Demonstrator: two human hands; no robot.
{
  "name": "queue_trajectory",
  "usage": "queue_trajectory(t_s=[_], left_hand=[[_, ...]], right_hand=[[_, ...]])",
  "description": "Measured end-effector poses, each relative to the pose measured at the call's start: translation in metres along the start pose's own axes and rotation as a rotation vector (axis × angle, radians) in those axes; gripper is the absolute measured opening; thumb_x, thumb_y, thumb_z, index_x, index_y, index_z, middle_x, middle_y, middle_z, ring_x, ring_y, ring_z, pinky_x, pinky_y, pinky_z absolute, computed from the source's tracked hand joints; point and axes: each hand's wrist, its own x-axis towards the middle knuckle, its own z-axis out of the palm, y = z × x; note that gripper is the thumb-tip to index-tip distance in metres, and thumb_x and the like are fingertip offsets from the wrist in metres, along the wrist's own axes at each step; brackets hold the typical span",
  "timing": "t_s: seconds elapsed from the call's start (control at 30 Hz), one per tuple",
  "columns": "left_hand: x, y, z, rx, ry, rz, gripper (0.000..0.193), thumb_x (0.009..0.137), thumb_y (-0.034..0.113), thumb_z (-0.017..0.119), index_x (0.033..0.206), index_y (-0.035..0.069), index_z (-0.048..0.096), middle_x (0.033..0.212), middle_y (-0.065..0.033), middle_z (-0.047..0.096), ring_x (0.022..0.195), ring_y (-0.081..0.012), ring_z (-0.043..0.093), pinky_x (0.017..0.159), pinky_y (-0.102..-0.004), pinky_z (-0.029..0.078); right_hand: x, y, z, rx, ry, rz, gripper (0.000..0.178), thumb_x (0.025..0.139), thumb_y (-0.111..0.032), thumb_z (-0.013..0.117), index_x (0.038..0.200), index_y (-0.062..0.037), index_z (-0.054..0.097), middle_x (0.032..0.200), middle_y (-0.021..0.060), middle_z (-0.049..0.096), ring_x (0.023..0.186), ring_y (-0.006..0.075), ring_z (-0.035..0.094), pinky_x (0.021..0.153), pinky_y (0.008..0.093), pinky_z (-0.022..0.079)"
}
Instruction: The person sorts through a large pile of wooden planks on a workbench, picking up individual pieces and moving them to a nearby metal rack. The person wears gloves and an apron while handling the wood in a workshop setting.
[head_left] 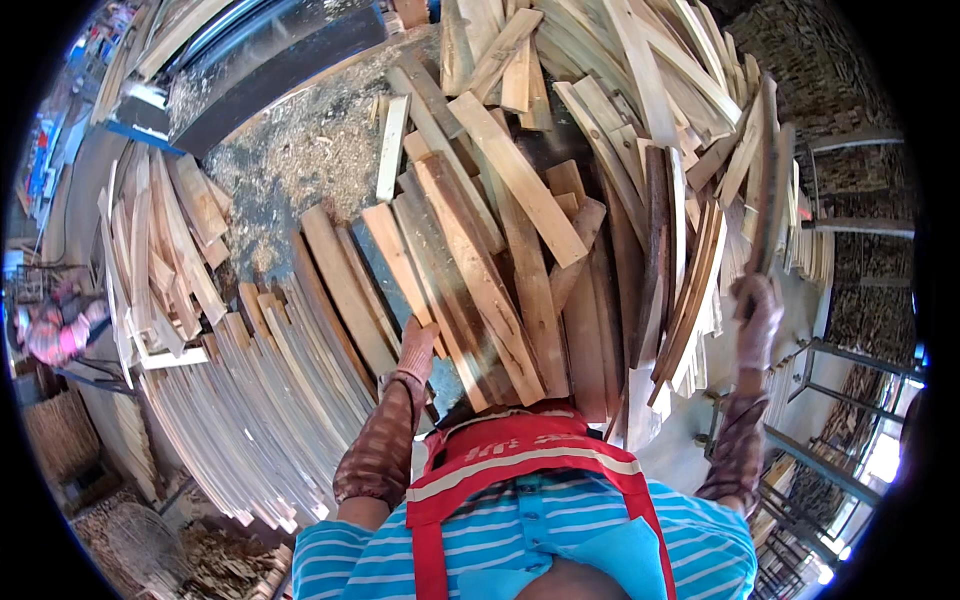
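My left hand (pixel 416 352), in a pinkish work glove, is closed on the edge of a narrow pale wooden board (pixel 398 262) lying slanted on the pile in front of me. Out to the right, my right hand (pixel 757 312), also gloved and a little blurred, grips the lower end of a long greyish board (pixel 772 195) that points away from me. Between the hands, many loose boards overlap, among them a wide brown-edged plank (pixel 478 275) and a light plank (pixel 520 175) lying across others.
Tightly packed strips (pixel 270 400) stand in rows at the left, with a smaller bundle (pixel 165 240) behind them. Sawdust (pixel 290 160) covers the dark surface near a machine (pixel 275 70) at the back left. Metal racks (pixel 850 365) are at the right; another person (pixel 60 325) is far left.
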Motion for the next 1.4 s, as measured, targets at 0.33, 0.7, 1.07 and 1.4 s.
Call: queue_trajectory(t_s=[0.33,0.7,1.07,1.4], left_hand=[[0.007,0.001,0.003,-0.101,-0.018,0.019,0.043,0.091,0.01,0.064,0.132,-0.001,0.058,0.107,-0.0093,0.067,0.092,-0.0226,0.063,0.078,-0.0384,0.051],[-0.025,0.015,-0.028,0.726,0.421,0.211,0.03,0.089,0.02,0.059,0.113,0.002,0.066,0.116,-0.0256,0.064,0.107,-0.0444,0.064,0.091,-0.05,0.052],[-0.081,0.028,-0.049,0.906,0.551,0.286,0.03,0.093,0.019,0.056,0.119,0.008,0.066,0.145,-0.0259,0.05,0.116,-0.0497,0.061,0.096,-0.0536,0.052],[-0.083,0.044,-0.068,0.827,0.499,0.194,0.03,0.094,0.019,0.057,0.12,0.008,0.066,0.132,-0.0229,0.06,0.112,-0.0442,0.064,0.096,-0.0511,0.052]], right_hand=[[0.172,-0.016,-0.019,-0.041,0.141,-0.108,0.053,0.094,-0.026,0.076,0.138,0.0002,0.06,0.105,0.0041,0.067,0.09,0.0123,0.059,0.08,0.0267,0.05],[-0.181,0.059,0.229,-0.021,-0.518,-0.014,0.072,0.083,-0.019,0.078,0.147,-0.0035,0.048,0.14,0.0188,0.059,0.129,0.0323,0.057,0.108,0.0399,0.047],[-0.196,0.038,0.264,-0.512,-0.646,-0.022,0.094,0.073,-0.029,0.078,0.153,0.0,0.036,0.132,0.0241,0.062,0.12,0.0397,0.06,0.1,0.0447,0.05],[-0.16,0.038,0.177,0.084,-0.612,0.099,0.085,0.074,-0.019,0.079,0.15,-0.0001,0.047,0.136,0.0173,0.063,0.126,0.025,0.058,0.107,0.0342,0.045]])
